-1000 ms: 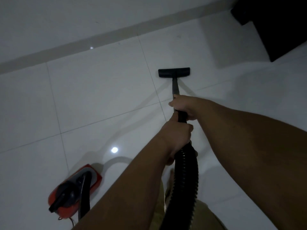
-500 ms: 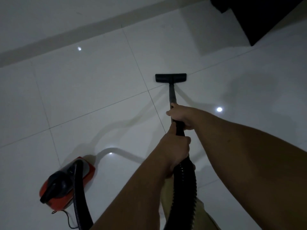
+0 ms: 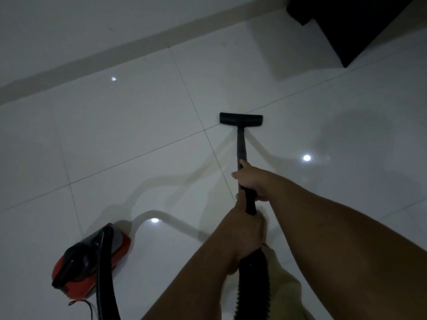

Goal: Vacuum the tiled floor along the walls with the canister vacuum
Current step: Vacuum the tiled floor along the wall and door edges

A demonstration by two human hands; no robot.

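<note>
On the white tiled floor (image 3: 129, 125), your black floor nozzle (image 3: 241, 119) sits flat, right at a crossing of grout lines, well short of the wall. The pale skirting strip (image 3: 97, 58) runs diagonally across the upper part of the view, with the wall (image 3: 69, 26) above it.

Wand: the black wand (image 3: 241, 146) rises from the middle of the nozzle straight toward you.

Right hand (image 3: 253, 180): clenched round the wand, the higher grip of the two as seen, fingers wrapped from the right side. Thumb lies along the tube.

Left hand (image 3: 246, 236): clenched round the handle end just below the right hand, where the ribbed hose (image 3: 254, 285) joins. The two hands are near each other, with a short stretch of black handle visible between them.

Hose: it drops from your left hand out of the bottom edge. A second stretch of it (image 3: 104, 269) arcs over the canister at lower left.

Canister: the red and black vacuum body (image 3: 90, 257) rests on the floor to your left, well apart from the nozzle. A thin cord (image 3: 89, 304) trails off beside it.

Other: a dark piece of furniture (image 3: 355, 26) stands in the upper right corner, against the wall. Three bright light spots reflect on the tiles. Lighting is dim; fine dirt on the floor cannot be made out.
</note>
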